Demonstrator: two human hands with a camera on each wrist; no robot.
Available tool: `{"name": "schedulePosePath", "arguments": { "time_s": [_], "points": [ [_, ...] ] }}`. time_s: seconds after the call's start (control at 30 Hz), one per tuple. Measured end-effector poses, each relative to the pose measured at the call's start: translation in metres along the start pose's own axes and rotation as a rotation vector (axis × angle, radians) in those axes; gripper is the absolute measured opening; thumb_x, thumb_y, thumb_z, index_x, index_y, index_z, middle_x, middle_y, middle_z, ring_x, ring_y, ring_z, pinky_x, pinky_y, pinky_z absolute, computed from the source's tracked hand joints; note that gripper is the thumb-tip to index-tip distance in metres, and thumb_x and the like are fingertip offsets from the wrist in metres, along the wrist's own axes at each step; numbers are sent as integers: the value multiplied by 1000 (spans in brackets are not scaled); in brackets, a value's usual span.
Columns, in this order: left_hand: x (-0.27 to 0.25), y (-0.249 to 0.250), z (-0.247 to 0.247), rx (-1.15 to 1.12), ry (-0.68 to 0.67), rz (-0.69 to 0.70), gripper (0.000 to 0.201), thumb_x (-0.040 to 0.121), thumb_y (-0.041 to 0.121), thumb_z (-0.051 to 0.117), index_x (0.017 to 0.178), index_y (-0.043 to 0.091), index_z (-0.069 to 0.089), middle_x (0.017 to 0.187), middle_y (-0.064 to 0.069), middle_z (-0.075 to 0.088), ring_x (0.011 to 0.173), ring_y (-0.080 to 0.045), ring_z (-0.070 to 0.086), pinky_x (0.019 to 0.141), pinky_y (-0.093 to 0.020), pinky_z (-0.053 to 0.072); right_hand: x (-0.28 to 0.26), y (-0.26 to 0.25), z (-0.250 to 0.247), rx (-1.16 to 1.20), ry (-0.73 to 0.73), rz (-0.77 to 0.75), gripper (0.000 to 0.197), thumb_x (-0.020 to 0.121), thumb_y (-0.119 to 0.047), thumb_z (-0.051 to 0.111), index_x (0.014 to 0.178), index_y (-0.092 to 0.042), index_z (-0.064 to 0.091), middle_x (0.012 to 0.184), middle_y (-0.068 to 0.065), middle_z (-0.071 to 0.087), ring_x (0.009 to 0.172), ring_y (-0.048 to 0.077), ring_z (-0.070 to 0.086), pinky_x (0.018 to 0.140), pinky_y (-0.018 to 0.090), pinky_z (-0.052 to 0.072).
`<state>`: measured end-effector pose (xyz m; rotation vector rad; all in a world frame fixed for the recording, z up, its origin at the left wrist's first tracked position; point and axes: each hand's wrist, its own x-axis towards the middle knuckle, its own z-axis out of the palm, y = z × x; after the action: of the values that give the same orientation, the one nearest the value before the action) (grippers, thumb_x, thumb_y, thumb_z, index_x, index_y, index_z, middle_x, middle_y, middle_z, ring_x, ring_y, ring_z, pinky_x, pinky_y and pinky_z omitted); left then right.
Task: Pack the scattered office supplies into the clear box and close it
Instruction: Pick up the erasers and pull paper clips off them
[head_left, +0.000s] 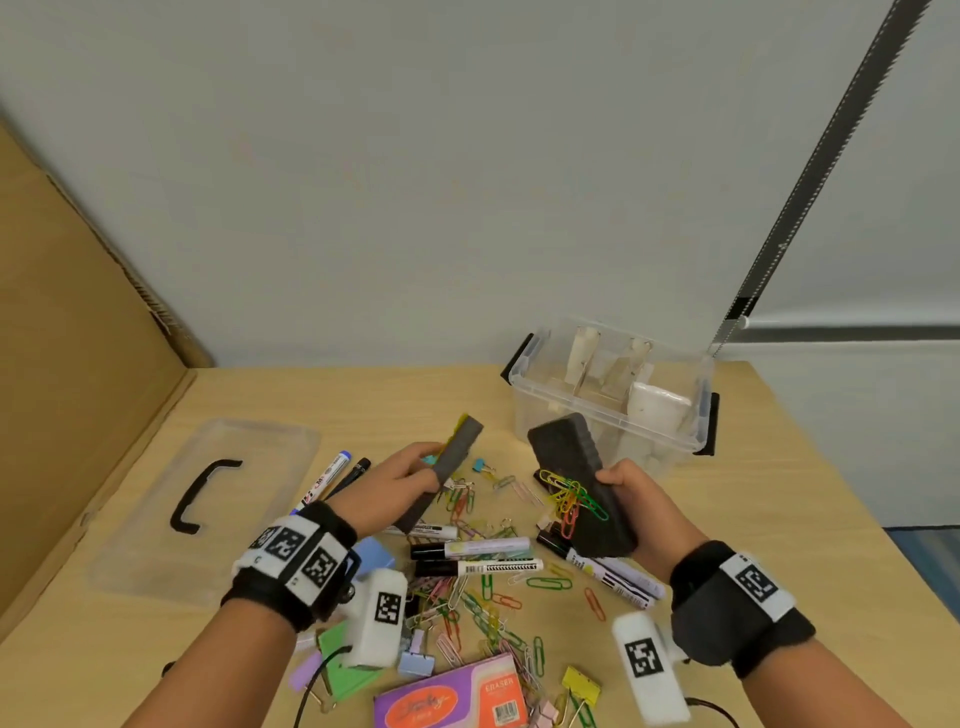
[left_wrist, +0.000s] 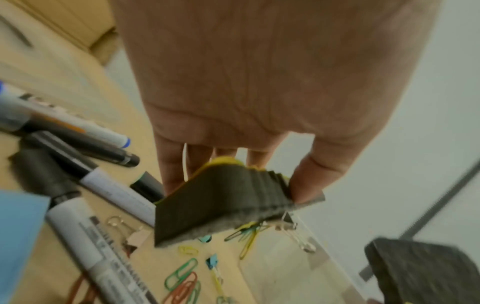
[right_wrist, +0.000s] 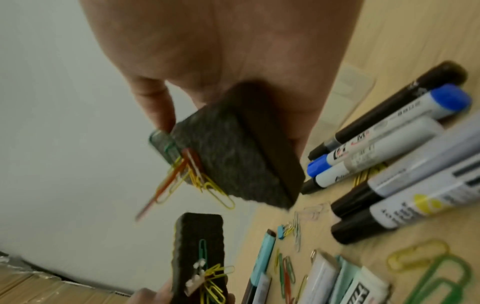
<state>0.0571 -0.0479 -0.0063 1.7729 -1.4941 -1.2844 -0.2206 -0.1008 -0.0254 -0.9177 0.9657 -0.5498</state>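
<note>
My left hand (head_left: 400, 483) grips a flat board eraser with a yellow back and grey felt (head_left: 452, 467), raised above the table. The left wrist view shows my fingers (left_wrist: 306, 174) curled round that eraser (left_wrist: 221, 203). My right hand (head_left: 639, 504) grips a thick black felt eraser (head_left: 576, 483) with a bunch of coloured paper clips (head_left: 571, 499) clinging to its face. The same black eraser (right_wrist: 233, 162) and clips (right_wrist: 187, 181) show in the right wrist view. The clear box (head_left: 675, 441) stands open at the back right, just beyond the black eraser. Its lid (head_left: 208, 509) lies flat at the left.
Several markers (head_left: 478, 556), loose paper clips (head_left: 488, 608) and binder clips (head_left: 582, 686) are strewn below my hands. A purple eraser pack (head_left: 452, 696), blue sticky notes (head_left: 371, 556) and green sticky notes (head_left: 337, 660) lie near the front edge. A cardboard panel (head_left: 78, 364) stands along the left.
</note>
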Motion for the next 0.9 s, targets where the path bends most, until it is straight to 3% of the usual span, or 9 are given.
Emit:
{"name": "schedulePosePath", "arguments": {
  "time_s": [0.07, 0.17, 0.23, 0.3, 0.43, 0.57, 0.73, 0.8, 0.9],
  "points": [
    [-2, -5, -4, -182, 19, -44, 44, 92, 24, 42, 136, 21, 39, 103, -4, 57, 89, -20, 56, 81, -36, 48, 0, 0, 5, 33, 19, -18, 80, 62, -50, 58, 122, 2, 54, 92, 18, 63, 80, 28, 60, 72, 34, 50],
    [-6, -13, -7, -450, 59, -75, 34, 92, 28, 39, 124, 24, 51, 107, -19, 62, 91, -30, 61, 85, -43, 49, -3, -5, 21, -74, 62, -55, 58, 89, -56, 44, 109, -5, 64, 84, 10, 70, 72, 24, 66, 70, 33, 52],
    [-8, -18, -7, -605, 86, -82, 36, 98, 24, 30, 123, 22, 55, 121, -23, 62, 105, -35, 60, 98, -51, 46, -6, -7, 30, -199, 43, -109, 54, 91, -60, 39, 107, -17, 68, 93, 6, 75, 83, 22, 72, 83, 36, 53],
    [-8, -20, -6, -725, 103, -81, 41, 97, 22, 28, 130, 12, 51, 127, -25, 58, 116, -39, 56, 104, -56, 40, -6, -6, 37, -311, -5, -170, 50, 91, -60, 39, 114, -25, 65, 105, 1, 74, 97, 19, 70, 94, 38, 49],
    [-10, -13, -4, -886, 147, -25, 44, 99, 19, 22, 134, 4, 43, 133, -29, 51, 123, -47, 48, 105, -62, 35, -8, -4, 47, -402, -31, -243, 44, 87, -56, 49, 116, -25, 61, 99, -5, 73, 92, 9, 69, 90, 29, 48],
    [-11, -8, -2, -990, 174, -9, 46, 99, 19, 21, 137, 1, 39, 135, -30, 48, 125, -47, 46, 104, -58, 37, -5, 2, 49, -561, 9, -289, 42, 77, -53, 67, 111, -30, 60, 103, 1, 68, 93, 18, 67, 93, 43, 51],
    [-9, -5, 4, -961, 153, -66, 47, 99, 24, 21, 134, 2, 44, 133, -26, 53, 123, -41, 50, 97, -48, 45, -10, 2, 58, -817, -23, -443, 52, 75, -32, 72, 119, -33, 44, 117, -4, 55, 99, 11, 62, 82, 30, 56],
    [-8, -2, 9, -920, 161, -83, 46, 99, 23, 22, 128, 2, 50, 124, -22, 59, 112, -36, 56, 91, -45, 47, -10, 0, 63, -1092, -48, -575, 61, 74, -38, 67, 127, -32, 38, 126, -6, 51, 107, 9, 57, 89, 28, 53],
    [-5, 4, 18, -804, 176, -94, 36, 98, 23, 29, 111, 5, 58, 104, -18, 63, 91, -28, 59, 83, -39, 48, -5, -1, 71, -1448, -111, -778, 73, 73, -44, 58, 139, -23, 34, 141, -7, 43, 126, 10, 43, 106, 26, 37]
  ]
}}
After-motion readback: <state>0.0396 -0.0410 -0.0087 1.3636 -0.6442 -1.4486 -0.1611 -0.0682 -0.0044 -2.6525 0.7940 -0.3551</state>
